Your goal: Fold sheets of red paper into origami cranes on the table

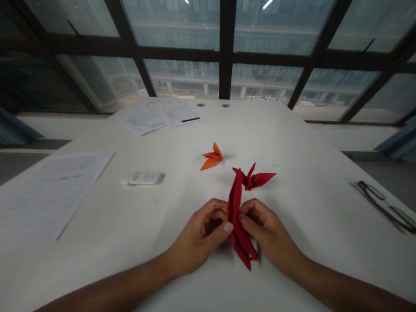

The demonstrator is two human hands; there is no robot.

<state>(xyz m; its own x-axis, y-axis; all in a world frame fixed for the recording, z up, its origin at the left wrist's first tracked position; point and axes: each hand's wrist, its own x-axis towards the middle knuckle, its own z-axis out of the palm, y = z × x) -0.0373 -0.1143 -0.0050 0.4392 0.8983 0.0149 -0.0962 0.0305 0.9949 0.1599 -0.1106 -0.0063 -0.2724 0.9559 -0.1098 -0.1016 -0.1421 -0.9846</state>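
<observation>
Using the held red folded paper (235, 201) as my landmark. From here, L to R: the person's left hand (199, 238) is on its L edge, thumb pressed to it, other fingers curled in behind, so a light pinch. The paper itself stands on end between the two hands, long & narrow, w/ pointed tips up top and at the bottom. The right hand (276, 238) pinches its R side btwn thumb & fingertips, approx. mid-length.

Step in hand, I'd say: shaping or adjusting folds at the middle, both hands at it. Next move prob. calls for a soft, even grip, one side held steady while the other works a layer, since thin paper could crease wrong or tear.

Other stuff, L to R: a printed sheet (53, 199) well to L of the held paper; a small white item w/ printing (146, 177), maybe an eraser, nearer on the L; loose papers (152, 115) beyond it, far L. An orange folded paper (212, 158) sits just past it, slightly L. Another red piece (260, 178) is right behind its upper tip, a bit R; they overlap from this angle, can't tell if touching. Glasses (386, 206) lie well off to R. Only that 2nd red piece looks in the way, esp. if the held one tips fwd.
</observation>
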